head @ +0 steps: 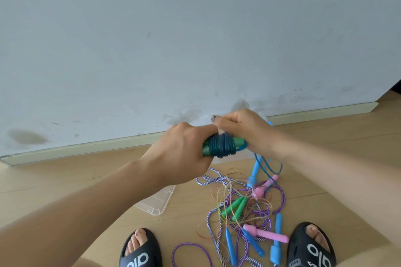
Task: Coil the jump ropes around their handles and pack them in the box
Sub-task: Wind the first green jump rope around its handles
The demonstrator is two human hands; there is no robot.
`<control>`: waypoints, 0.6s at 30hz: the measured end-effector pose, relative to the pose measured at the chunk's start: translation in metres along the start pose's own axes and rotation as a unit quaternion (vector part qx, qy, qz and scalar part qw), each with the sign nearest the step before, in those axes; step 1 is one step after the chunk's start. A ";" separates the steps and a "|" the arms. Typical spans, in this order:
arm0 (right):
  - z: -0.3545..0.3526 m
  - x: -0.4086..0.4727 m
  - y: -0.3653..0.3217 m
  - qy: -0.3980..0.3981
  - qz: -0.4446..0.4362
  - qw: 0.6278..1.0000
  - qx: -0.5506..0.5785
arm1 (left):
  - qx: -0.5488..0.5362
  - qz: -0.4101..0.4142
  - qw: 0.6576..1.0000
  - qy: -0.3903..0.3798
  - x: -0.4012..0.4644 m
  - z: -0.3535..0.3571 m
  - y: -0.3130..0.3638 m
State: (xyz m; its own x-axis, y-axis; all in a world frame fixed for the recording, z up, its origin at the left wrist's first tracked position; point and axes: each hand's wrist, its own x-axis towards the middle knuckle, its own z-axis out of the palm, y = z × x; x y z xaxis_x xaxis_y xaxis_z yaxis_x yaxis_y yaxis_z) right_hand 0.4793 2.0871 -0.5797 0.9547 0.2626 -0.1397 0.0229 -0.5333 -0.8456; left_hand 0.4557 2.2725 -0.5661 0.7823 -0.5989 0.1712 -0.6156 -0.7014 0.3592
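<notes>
Both hands are up in front of the wall (195, 39), above the floor (325, 147). Left hand (182, 154) is closed around one end of the green handles (237, 140), held roughly level. Dark blue rope (222, 145) is wound in tight coils around the middle of the handles. Right hand (243, 130) pinches at the other end, fingers curled near a blue loop; exact grip there is hard to tell.

On the floor below, a tangled pile (245, 204): striped rope, purple rope, thin gold cord, all overlapping. Mixed in are a second green pair (235, 206), pink handles (265, 234), and blue handles (277, 236). More pink and blue handles lie at the far side of the pile, near the hands.

A clear tray (161, 201) lies left of the pile, partly hidden under the left forearm; only its corner and edge show. Whether it is the box or a lid, cannot tell.

Two black slippers (141, 251) at the bottom edge, pile between them. Baseboard (86, 149) runs behind the hands. Bare floor left of the tray and right of the pile; wall ends at right.
</notes>
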 end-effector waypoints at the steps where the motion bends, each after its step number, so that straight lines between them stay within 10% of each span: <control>1: 0.004 0.001 0.002 0.006 0.022 1.000 0.020 | -0.036 -0.017 0.999 0.029 0.000 -0.001 -0.001; 9: 0.051 -0.029 -0.001 0.067 0.104 0.992 -0.020 | -0.042 -0.172 0.983 0.039 0.006 0.008 -0.023; 18: 0.054 -0.055 -0.027 0.040 -0.126 0.933 -0.335 | 0.087 -0.230 0.967 -0.067 0.010 0.011 -0.026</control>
State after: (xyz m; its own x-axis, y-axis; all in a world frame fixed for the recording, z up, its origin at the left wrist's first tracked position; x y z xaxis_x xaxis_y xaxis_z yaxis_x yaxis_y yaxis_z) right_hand 0.4097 2.1302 -0.5769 0.9122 0.4014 0.0823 0.4050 -0.8527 -0.3300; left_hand 0.4782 2.2805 -0.5837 0.9651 -0.2443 -0.0944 -0.2210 -0.9531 0.2069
